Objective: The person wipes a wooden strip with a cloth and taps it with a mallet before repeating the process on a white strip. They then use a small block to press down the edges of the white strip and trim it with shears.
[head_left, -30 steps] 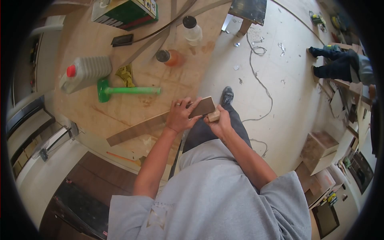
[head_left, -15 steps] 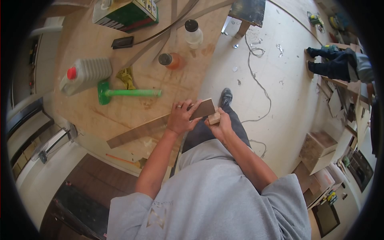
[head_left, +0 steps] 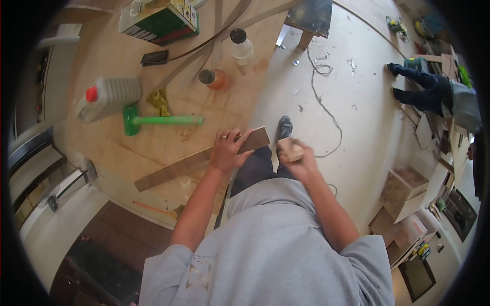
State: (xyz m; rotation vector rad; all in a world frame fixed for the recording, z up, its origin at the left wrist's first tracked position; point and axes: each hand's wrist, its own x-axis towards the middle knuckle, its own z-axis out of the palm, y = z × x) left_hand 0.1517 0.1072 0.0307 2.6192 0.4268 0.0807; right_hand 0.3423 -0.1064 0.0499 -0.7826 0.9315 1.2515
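My left hand (head_left: 228,153) is closed around a long, narrow brown wooden board (head_left: 173,170). The board lies slanted across the workbench corner, and its near end sticks out past the bench edge over my legs. In my right hand (head_left: 306,163) is a small pale wooden block (head_left: 291,150), gripped by the fingers and slightly blurred. The block is off to the right of the board's end, with a gap between them. Beyond my left hand, a green mallet (head_left: 163,120) lies on the bench.
The plywood workbench (head_left: 240,97) also bears a grey jug (head_left: 109,97), an orange bottle (head_left: 215,79), a clear bottle (head_left: 241,48), a yellow cloth (head_left: 159,102) and a green box-shaped can (head_left: 163,25). A cable (head_left: 326,112) snakes over the floor. Another person (head_left: 429,89) stands far right.
My right hand has moved the wooden block away from the board's end, to the right. My left hand keeps its grip on the board.
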